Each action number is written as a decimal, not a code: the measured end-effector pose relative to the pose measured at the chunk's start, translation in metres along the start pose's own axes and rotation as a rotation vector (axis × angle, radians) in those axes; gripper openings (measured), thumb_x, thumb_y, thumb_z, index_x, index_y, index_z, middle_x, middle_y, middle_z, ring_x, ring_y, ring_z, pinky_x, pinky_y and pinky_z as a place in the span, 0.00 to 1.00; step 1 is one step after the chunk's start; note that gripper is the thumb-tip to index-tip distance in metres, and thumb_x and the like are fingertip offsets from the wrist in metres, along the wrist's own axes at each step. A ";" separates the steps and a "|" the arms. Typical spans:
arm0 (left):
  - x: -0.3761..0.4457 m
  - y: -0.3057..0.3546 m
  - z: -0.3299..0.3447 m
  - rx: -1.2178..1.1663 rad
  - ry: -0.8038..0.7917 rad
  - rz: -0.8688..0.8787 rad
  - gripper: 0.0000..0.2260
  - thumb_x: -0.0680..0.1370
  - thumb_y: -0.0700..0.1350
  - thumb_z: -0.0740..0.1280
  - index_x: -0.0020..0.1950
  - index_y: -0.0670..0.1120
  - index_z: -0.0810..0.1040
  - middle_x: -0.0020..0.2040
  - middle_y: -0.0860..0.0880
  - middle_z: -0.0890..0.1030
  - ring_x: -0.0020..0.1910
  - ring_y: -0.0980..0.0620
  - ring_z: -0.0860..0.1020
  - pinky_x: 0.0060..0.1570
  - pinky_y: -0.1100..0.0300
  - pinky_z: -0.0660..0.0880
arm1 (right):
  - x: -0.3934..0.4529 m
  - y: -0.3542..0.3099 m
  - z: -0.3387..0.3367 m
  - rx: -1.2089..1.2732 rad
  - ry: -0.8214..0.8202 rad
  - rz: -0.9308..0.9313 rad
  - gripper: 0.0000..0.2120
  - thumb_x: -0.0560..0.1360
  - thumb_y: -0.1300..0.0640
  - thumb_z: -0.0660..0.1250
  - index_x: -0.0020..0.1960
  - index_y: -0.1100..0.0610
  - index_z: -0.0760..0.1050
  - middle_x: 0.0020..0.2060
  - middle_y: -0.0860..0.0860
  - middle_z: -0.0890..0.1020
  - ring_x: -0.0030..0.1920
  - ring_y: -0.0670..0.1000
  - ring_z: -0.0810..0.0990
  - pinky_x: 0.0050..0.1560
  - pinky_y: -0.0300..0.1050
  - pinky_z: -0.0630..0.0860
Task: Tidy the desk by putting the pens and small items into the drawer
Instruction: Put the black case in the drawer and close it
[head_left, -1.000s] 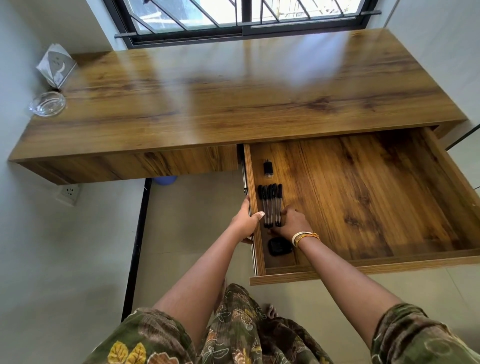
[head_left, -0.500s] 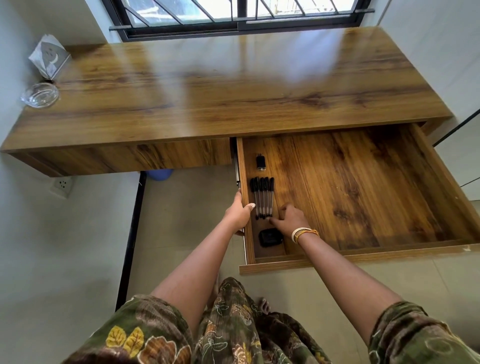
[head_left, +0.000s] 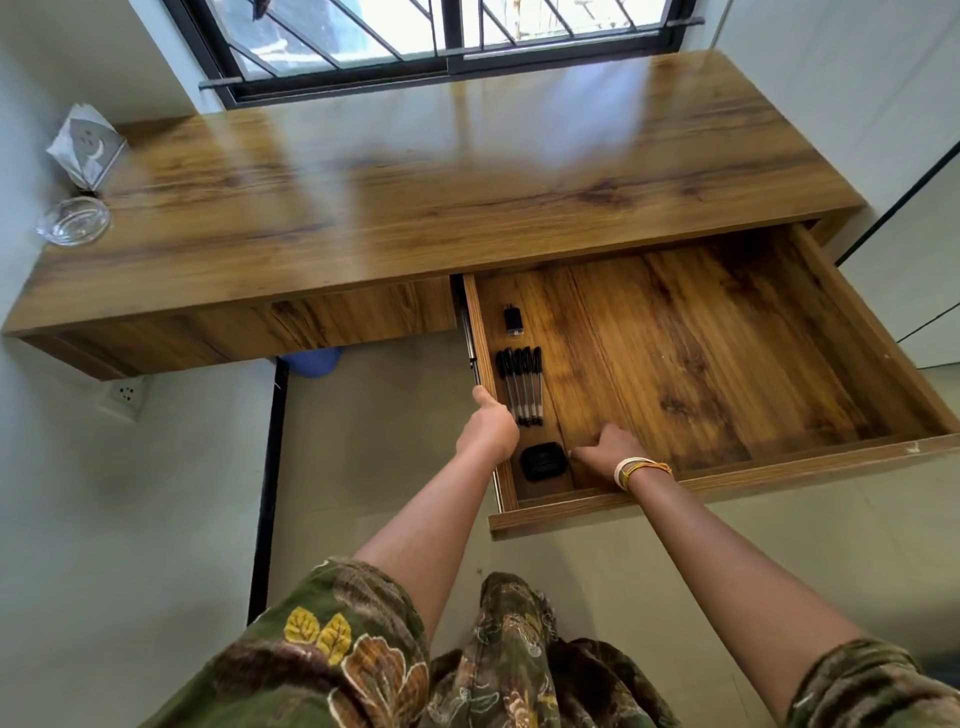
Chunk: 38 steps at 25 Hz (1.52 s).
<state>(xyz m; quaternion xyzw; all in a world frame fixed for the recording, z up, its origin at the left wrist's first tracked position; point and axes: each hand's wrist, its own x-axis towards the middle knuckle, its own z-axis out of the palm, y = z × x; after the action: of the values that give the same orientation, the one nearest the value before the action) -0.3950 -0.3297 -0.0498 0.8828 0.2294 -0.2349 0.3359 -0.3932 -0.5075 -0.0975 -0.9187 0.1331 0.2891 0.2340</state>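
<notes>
The wooden drawer (head_left: 779, 462) stands pulled out under the desk's right half. Along its left side lie a small black clip-like item (head_left: 513, 319), several black pens (head_left: 522, 385) in a neat row, and a rounded black case (head_left: 541, 461). My left hand (head_left: 488, 427) grips the drawer's left side wall beside the pens, thumb on the outside. My right hand (head_left: 608, 451) rests on the drawer floor just right of the black case, a fingertip close to it, and holds nothing.
On the wooden desk top (head_left: 441, 176), a glass dish (head_left: 74, 220) and a folded paper stand (head_left: 87, 145) sit at the far left. A window runs behind the desk. A wall socket (head_left: 126, 393) and a blue object (head_left: 311, 359) lie below it.
My right hand has drawn back from the lower ends of the pens to beside the black case. My left hand keeps its grip on the drawer wall.
</notes>
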 end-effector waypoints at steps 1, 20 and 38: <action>-0.002 -0.001 0.000 0.013 0.009 0.008 0.27 0.82 0.41 0.54 0.79 0.44 0.47 0.66 0.39 0.75 0.62 0.40 0.76 0.60 0.49 0.73 | -0.002 0.000 0.001 -0.003 0.006 0.002 0.31 0.72 0.45 0.69 0.66 0.64 0.67 0.62 0.62 0.74 0.61 0.62 0.74 0.59 0.52 0.72; -0.087 -0.020 0.064 0.075 0.328 -0.118 0.18 0.81 0.43 0.52 0.71 0.42 0.62 0.60 0.41 0.78 0.57 0.41 0.77 0.53 0.49 0.71 | -0.085 0.064 -0.013 0.159 0.388 -0.744 0.03 0.70 0.62 0.67 0.40 0.59 0.80 0.37 0.51 0.81 0.37 0.49 0.79 0.38 0.38 0.78; -0.119 0.055 0.110 -2.265 0.328 -0.697 0.22 0.82 0.39 0.56 0.77 0.42 0.59 0.75 0.42 0.64 0.72 0.43 0.67 0.45 0.48 0.78 | -0.062 0.115 -0.054 1.472 -0.321 0.216 0.19 0.78 0.65 0.63 0.67 0.67 0.65 0.67 0.63 0.70 0.64 0.66 0.73 0.53 0.58 0.78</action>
<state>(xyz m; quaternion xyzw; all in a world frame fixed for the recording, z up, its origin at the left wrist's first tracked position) -0.4858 -0.4735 -0.0287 -0.0052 0.5732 0.1377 0.8078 -0.4613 -0.6267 -0.0619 -0.4539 0.3451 0.2771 0.7734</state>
